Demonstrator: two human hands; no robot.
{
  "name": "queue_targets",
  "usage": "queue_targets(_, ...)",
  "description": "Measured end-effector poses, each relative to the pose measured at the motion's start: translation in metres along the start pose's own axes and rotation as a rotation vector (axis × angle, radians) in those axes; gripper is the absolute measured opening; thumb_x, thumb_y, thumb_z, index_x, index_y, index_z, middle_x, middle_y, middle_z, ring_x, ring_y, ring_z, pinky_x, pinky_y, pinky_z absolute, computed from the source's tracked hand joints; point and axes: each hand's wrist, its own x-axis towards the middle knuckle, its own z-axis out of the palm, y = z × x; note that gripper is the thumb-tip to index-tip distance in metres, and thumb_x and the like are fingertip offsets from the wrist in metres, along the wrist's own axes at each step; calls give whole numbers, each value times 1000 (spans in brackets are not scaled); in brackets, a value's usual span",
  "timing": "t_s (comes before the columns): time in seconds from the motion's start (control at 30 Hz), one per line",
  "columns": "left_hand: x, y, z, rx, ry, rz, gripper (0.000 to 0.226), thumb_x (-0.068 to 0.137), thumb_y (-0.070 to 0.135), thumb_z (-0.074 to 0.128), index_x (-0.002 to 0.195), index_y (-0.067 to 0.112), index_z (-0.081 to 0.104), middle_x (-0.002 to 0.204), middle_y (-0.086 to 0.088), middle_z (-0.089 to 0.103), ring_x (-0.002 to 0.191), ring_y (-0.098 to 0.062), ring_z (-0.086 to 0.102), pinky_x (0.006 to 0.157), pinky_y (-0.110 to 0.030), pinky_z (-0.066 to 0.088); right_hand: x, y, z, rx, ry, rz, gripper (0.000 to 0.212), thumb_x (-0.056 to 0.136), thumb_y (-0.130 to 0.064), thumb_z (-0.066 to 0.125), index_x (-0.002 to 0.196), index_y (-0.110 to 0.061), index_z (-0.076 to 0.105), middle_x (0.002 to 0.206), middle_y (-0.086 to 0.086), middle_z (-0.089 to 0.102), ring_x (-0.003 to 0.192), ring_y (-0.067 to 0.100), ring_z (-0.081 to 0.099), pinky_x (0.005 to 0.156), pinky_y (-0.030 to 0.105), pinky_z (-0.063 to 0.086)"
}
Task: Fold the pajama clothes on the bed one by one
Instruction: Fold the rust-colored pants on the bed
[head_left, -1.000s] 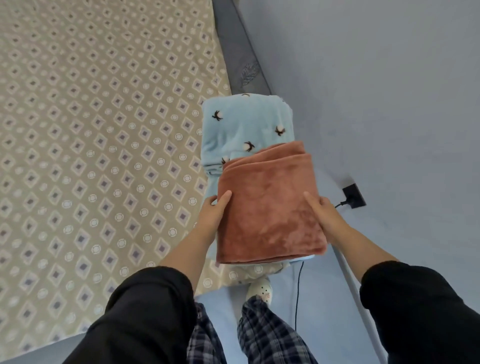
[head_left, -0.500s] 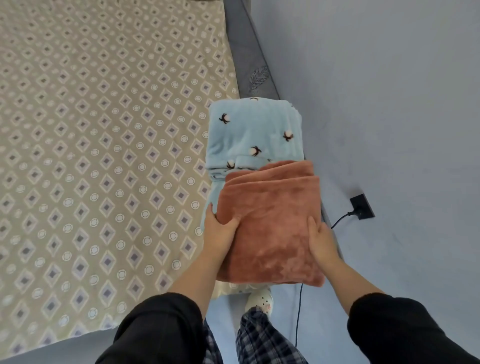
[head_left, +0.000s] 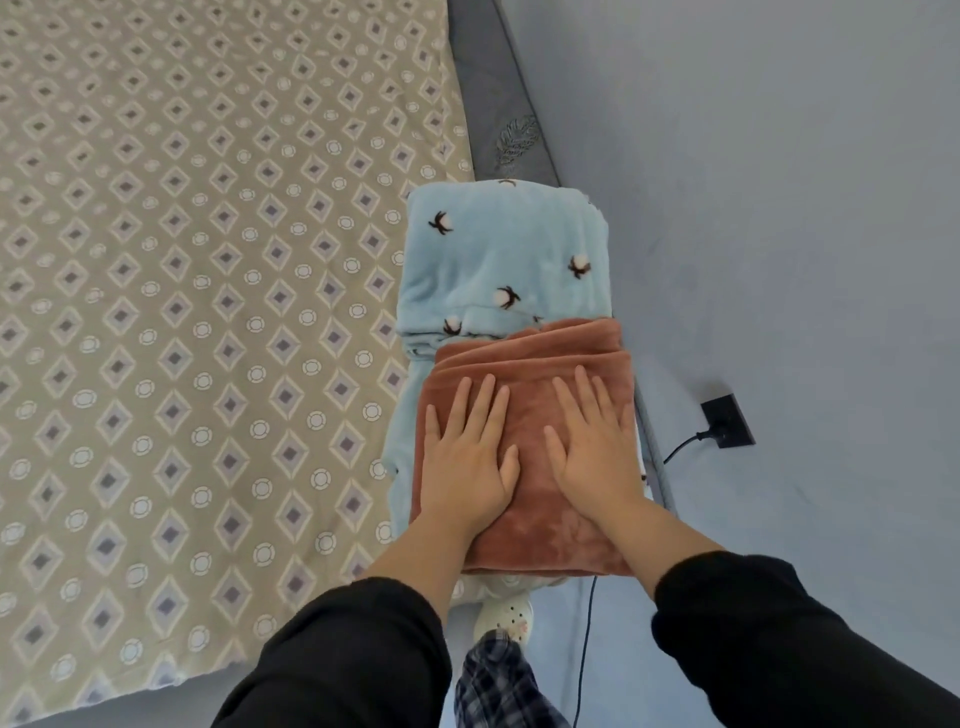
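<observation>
rust fleece pajama (head_left: 545, 540) is pressed flat by left hand (head_left: 467, 467) and right hand (head_left: 592, 457), fingers (head_left: 485, 410) straight, slightly apart; blue cotton-print pajama (head_left: 498, 249) lies beyond fingertips; the stack could be slid off the bed (head_left: 208, 312) edge by uneven pressure.

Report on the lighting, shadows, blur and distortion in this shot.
Head view: soft, even light with no glare, only faint shadows beside the left hand and right hand on the brown folded garment. Head view: the wide-angle lens seems to bow the grey mattress edge. Head view: the print on the blue garment reads clearly, while the black sleeves lose detail.
</observation>
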Motion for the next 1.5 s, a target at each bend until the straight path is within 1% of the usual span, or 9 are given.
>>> queue_targets(0.2,3,11,-32,0,-179,-51,76,84,54,8,155,25,9,163,3,0,149,-19,-9,119,-53,-2,3,-10,-32,-125,-119,-18,61,99,-42,26,154,-21,8,162,7,-1,149,23,-5,120,48,-3)
queue_targets(0.37,-16,29,-111,22,-31,5,76,84,53,12,154,25,17,163,0,2,148,-17,-13,110,-39,-24,-36,-39,-107,-119,-10,-37,63,100,-39,28,154,-19,5,161,9,-8,147,24,-14,112,42,-20)
queue_targets(0.67,-82,63,-258,71,222,91,65,90,48,30,152,27,25,162,-4,9,149,-24,1,116,-57,0,-104,-104,-246,-52,139,-68,66,99,-49,24,154,-20,1,161,7,-14,146,24,-18,114,50,-13)
queue_targets(0.8,-102,53,-314,105,283,57,64,96,48,28,154,27,16,163,-3,0,149,-22,-9,114,-52,-14,-121,-147,-284,-48,206,-68,67,100,-49,23,154,-19,-2,161,9,-13,147,25,-15,116,51,-9)
queue_targets(0.87,-118,41,-341,146,299,21,66,93,49,14,155,27,11,163,-3,-6,148,-22,-13,114,-52,-14,-134,-175,-299,-53,247,-82,67,101,-48,23,154,-18,-4,160,8,-14,147,25,-16,116,50,-10)
queue_targets(0.93,-143,24,-370,155,333,-14,68,90,50,4,155,29,5,162,-2,-11,148,-22,-17,114,-54,-13,-153,-209,-312,-11,328,-120,66,101,-46,25,154,-18,-3,161,6,-13,147,22,-15,116,49,-10)
queue_targets(1.13,-259,-72,-455,194,498,-162,66,92,51,6,154,30,-3,162,0,-12,147,-21,-19,113,-53,-14,-216,-349,-320,113,520,-348,70,94,-52,15,153,-14,16,161,10,5,149,25,0,115,49,-5)
queue_targets(1.33,-376,-197,-498,257,668,-353,63,95,47,26,153,25,14,162,-7,5,149,-27,-2,112,-59,-1,-262,-514,-288,112,421,-569,77,89,-57,3,154,-16,11,162,4,-4,148,19,-11,115,46,-11)
queue_targets(1.5,-450,-294,-519,327,711,-544,63,94,47,28,152,22,19,161,-11,12,148,-30,4,111,-65,9,-284,-635,-263,81,339,-746,79,87,-58,1,154,-16,11,162,5,-3,148,20,-10,116,47,-9)
